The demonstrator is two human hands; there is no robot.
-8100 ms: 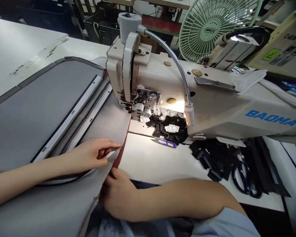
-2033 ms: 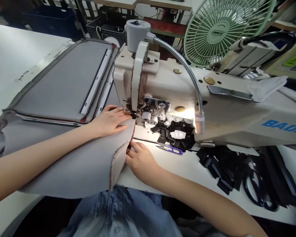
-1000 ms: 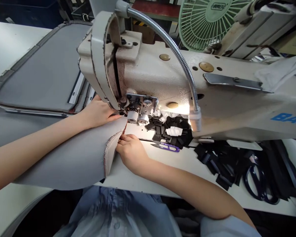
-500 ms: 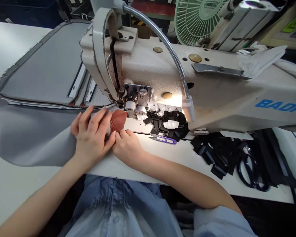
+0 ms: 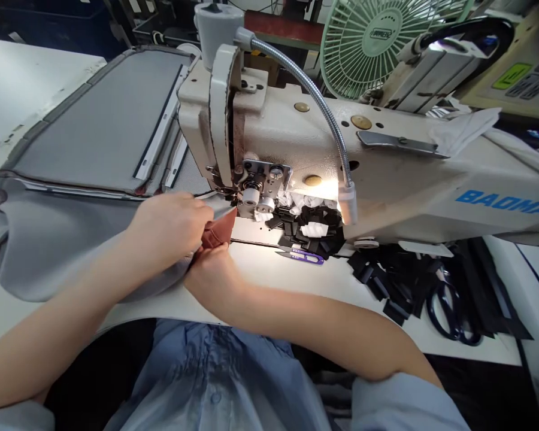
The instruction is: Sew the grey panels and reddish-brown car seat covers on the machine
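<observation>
Cloth held at the needle end of a sewing machine [image 5: 291,129] on a white desk [image 5: 273,278]. The red-brown cloth [image 5: 222,228] lies between the two hands, near the desk's front edge, its upper tip at or just beside the needle area; contact there cannot be told. The grey cloth [image 5: 40,257] spreads leftward in loose folds, its panel reaching toward the desk's far edge. The left hand [image 5: 173,226] has its fingers bent inward at the border of both cloths; the fingertips are hidden, so what its grip has hold of cannot be told. The grip of the right hand [image 5: 212,272] appears closed on the lower edge of the red-brown cloth, thumb uppermost. The step in hand is judged to be lining up this edge for stitching; the next move would call for smoothing the layers and keeping fingers clear of the needle. Bare desk lies right of the right hand, bounded by the purple snips [image 5: 312,257] and a heap of black pieces [image 5: 290,240]; leftward, the bunched grey cloth leaves less room before the front edge.
</observation>
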